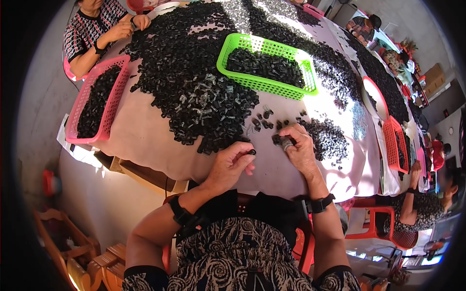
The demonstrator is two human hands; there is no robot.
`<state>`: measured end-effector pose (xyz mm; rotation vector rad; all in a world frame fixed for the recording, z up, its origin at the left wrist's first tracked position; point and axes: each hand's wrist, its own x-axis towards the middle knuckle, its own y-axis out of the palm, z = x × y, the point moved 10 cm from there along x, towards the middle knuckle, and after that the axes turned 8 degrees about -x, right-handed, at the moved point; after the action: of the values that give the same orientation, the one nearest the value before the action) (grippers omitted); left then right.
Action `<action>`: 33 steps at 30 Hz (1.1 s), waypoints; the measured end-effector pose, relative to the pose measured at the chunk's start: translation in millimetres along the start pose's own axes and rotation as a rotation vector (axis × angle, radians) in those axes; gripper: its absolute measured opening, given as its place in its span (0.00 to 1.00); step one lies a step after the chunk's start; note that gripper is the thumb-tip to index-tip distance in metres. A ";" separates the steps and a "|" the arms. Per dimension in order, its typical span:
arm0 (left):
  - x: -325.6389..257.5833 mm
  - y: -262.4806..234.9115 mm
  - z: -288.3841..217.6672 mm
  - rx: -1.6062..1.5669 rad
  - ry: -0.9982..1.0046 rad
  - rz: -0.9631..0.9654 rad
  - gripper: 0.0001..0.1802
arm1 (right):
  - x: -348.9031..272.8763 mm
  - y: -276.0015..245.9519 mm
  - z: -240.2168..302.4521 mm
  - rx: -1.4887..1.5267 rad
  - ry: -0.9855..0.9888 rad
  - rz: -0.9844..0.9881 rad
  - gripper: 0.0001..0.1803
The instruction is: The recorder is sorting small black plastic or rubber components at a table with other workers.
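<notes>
Black part in left hand: a small dark ring-like piece [252, 152] is pinched between thumb and fingertips of the left hand [230, 164], just above the table edge.
Left hand grip: fingers curled in tight around the piece, thumb pressing it from the side; the hand hovers over the pale cloth [145, 136].
Right hand grip: the right hand [298, 148] is closed over a few dark pieces [283, 141], fingers bent down onto them; how many it has hold of cannot be told.
Hands to each other: near, side by side, not touching.
Wrists: a black band on each forearm, left [178, 212] and right [320, 203].
Loose pieces nearby: scattered black parts [264, 121] lie just beyond both hands, and a small heap [330, 138] sits just right of the right hand.
Main heap: a broad mound of black parts [194, 82] covers most of the table, with pale metal springs [206, 99] mixed in near its front.
Green basket: a bright green slotted basket [242, 43] rests on the mound beyond the hands, part-filled with black parts.
Pink basket: a pink slotted basket [114, 97] hangs at the left table edge, holding black parts.
Other people: one person's hands [133, 24] work at the far left corner; another person [422, 203] sits at the right by a red basket [395, 140].
</notes>
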<state>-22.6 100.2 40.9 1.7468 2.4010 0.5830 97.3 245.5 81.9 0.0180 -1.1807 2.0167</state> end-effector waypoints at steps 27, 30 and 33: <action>-0.8 1.3 -4.2 0.022 -0.067 -0.028 0.07 | -2.3 -10.4 9.6 -0.078 -0.044 -0.125 0.15; -0.9 0.0 -1.3 0.026 -0.065 -0.031 0.07 | -2.6 -11.8 12.1 -0.109 -0.073 -0.136 0.16; -1.0 -3.1 2.9 0.009 -0.057 -0.035 0.08 | -2.2 -12.6 16.7 -0.126 -0.113 -0.150 0.17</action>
<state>-24.2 99.2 36.9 1.6969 2.3945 0.5114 100.8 235.1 99.8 0.1549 -1.3355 1.8279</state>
